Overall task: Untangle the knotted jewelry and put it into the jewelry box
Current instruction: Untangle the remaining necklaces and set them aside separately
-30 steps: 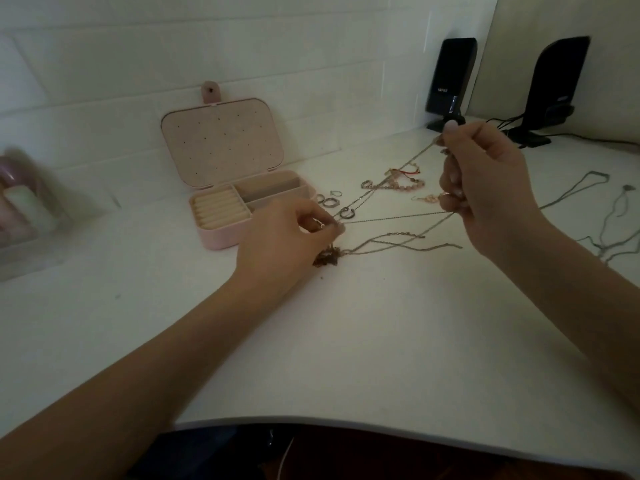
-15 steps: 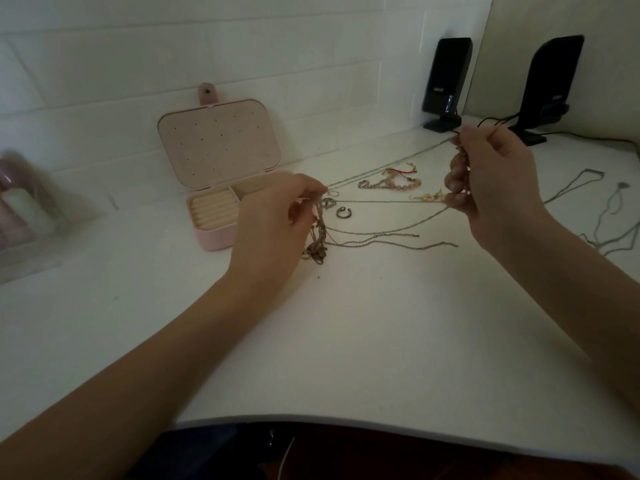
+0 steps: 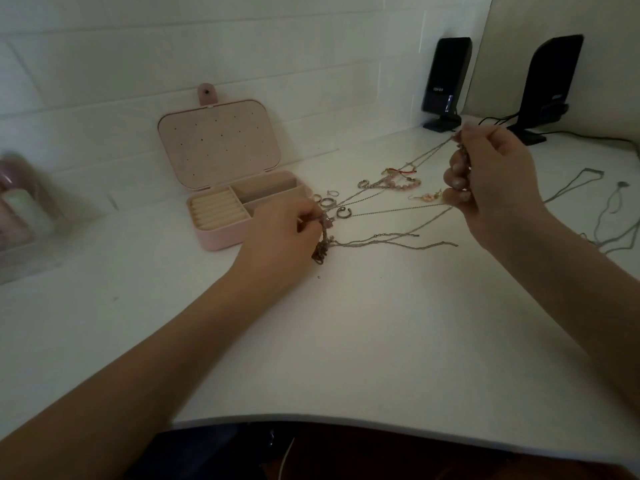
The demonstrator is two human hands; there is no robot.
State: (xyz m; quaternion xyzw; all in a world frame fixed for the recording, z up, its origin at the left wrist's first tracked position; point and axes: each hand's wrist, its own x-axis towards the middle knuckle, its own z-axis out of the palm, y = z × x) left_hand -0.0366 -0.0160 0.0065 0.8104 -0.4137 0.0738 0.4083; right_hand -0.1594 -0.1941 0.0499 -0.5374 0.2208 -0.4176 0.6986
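Observation:
A knot of thin chains point(image 3: 323, 245) lies on the white desk, its strands fanning out to the right. My left hand point(image 3: 284, 233) pinches the knot just above the desk. My right hand point(image 3: 491, 188), raised to the right, grips the far ends of some strands, which stretch taut between the hands. Two loose chain ends point(image 3: 415, 242) trail on the desk below. The pink jewelry box point(image 3: 221, 168) stands open behind my left hand, lid upright, with ring rolls and empty compartments.
Several rings point(image 3: 332, 204), a pink beaded bracelet point(image 3: 394, 180) and an earring point(image 3: 427, 195) lie between the box and my right hand. More chains point(image 3: 609, 216) sprawl at the far right. Two black speakers point(image 3: 446, 81) stand at the back. A blurred clear container point(image 3: 20, 216) sits at the left.
My left hand lifted the knot slightly, then lowered it back toward the desk. My right hand shifted a little up and right, keeping the strands taut.

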